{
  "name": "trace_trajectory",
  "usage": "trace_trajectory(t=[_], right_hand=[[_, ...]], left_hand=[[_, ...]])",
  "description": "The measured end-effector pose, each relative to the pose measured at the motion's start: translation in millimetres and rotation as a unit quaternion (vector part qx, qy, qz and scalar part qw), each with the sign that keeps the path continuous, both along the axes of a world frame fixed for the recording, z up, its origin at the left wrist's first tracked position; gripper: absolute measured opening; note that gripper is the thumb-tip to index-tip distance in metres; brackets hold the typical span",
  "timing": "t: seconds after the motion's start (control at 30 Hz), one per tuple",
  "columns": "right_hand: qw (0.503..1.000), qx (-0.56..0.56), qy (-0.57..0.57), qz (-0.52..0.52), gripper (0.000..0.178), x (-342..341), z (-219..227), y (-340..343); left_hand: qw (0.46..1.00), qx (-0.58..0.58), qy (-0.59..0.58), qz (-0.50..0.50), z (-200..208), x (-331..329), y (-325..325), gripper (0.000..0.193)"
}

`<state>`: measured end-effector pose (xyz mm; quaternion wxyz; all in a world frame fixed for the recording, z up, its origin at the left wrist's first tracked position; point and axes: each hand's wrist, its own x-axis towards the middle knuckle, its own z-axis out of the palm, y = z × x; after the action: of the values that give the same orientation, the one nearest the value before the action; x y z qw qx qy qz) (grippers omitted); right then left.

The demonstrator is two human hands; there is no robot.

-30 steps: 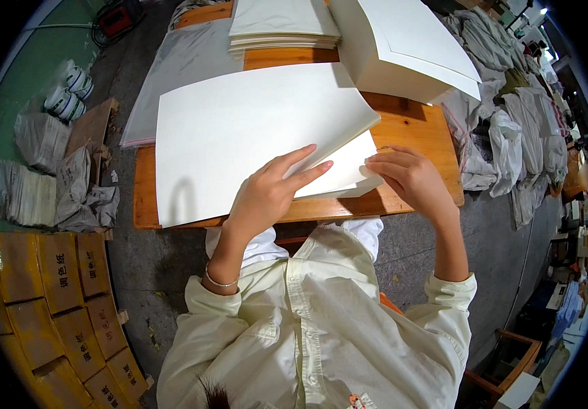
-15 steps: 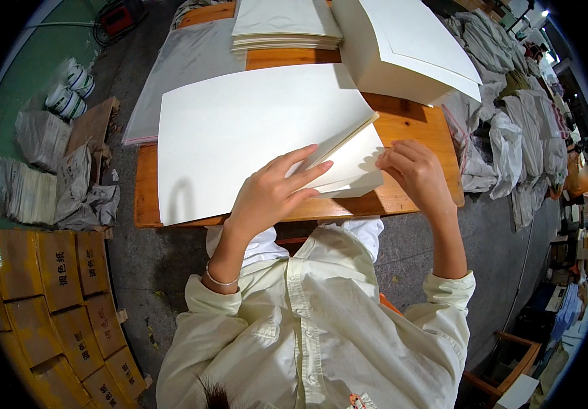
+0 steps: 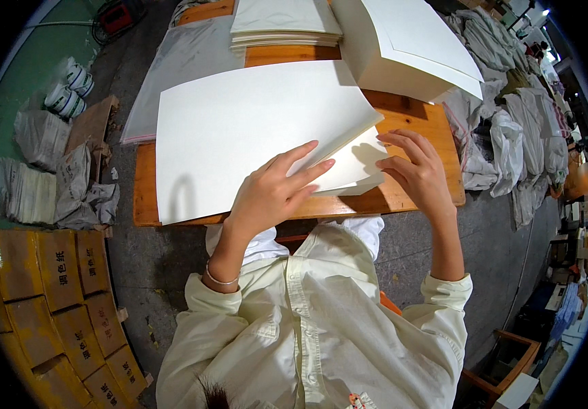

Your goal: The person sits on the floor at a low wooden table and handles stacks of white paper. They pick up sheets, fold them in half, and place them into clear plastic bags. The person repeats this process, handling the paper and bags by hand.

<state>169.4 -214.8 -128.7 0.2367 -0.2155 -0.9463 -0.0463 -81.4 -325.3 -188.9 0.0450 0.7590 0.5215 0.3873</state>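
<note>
The left hand (image 3: pixel 270 198) lies flat and unclenched on the white sheets (image 3: pixel 239 129), fingers spread near their lifted right corner. The right hand (image 3: pixel 417 174), fingers loosely open, touches the lower sheets there. The sheets rest on the wooden worktop (image 3: pixel 417 123), near a paper stack (image 3: pixel 410 48).

Matt white paper sheet (image 3: pixel 239 129) on smooth wooden table (image 3: pixel 420 123).

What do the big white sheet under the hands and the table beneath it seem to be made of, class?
White sheet: likely matte paper or thin card; its corner bends up at the left hand. Table: probably wood with a smooth orange-brown finish and faint grain.
</note>
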Motion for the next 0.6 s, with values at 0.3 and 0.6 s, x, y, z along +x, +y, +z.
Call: trace_trajectory(t=[0.3,0.6], right_hand=[[0.998,-0.022,0.052,-0.034,0.025,-6,1,2],[0.998,0.001,0.055,-0.008,0.031,-3,-2,5]], left_hand=[[1.000,-0.007,-0.004,0.001,-6,-2,3,0.050],[0.999,-0.035,-0.025,-0.011,9,1,-2,0.048]])
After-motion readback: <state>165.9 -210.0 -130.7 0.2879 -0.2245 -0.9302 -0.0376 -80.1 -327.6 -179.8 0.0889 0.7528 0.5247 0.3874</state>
